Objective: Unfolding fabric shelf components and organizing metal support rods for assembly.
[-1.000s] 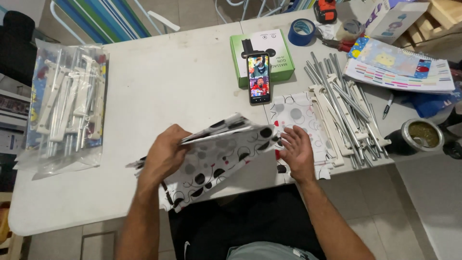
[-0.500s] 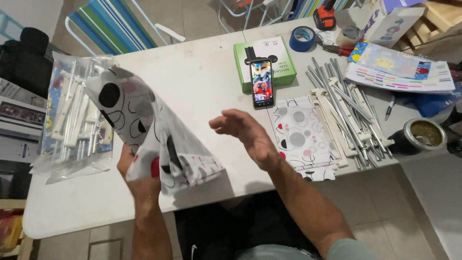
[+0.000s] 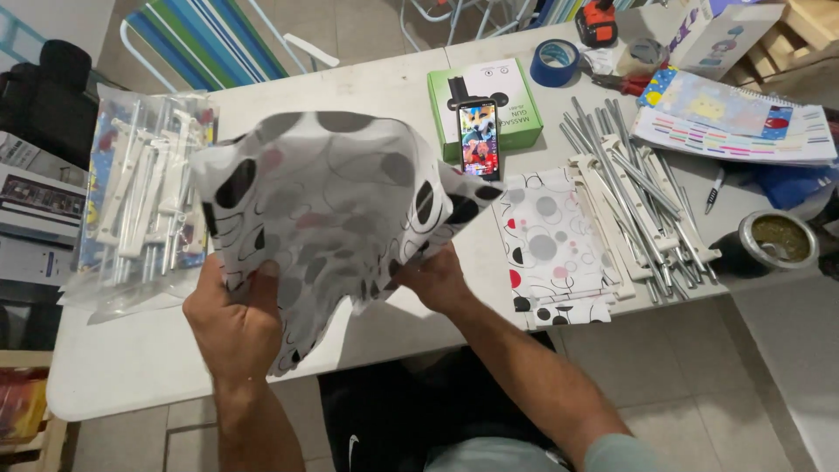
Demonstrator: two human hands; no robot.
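Note:
I hold a white fabric cover (image 3: 336,205) with grey, black and red circles up above the white table (image 3: 367,83), spread open between both hands. My left hand (image 3: 232,319) grips its lower left edge. My right hand (image 3: 434,278) grips its lower right edge, partly hidden under the cloth. A second folded piece of the same patterned fabric (image 3: 551,245) lies flat on the table to the right of my right hand.
A clear bag of white plastic parts (image 3: 140,197) lies at the left. A bundle of grey metal rods (image 3: 634,197) lies at the right, beside a phone (image 3: 478,138) on a green box (image 3: 516,92). Blue tape roll (image 3: 554,63), notebook (image 3: 730,118), cup (image 3: 773,240). Striped chair (image 3: 223,39) behind.
The fabric went from folded low near the table edge to lifted at the left, and is now spread wide open. My right hand has taken hold of its edge again.

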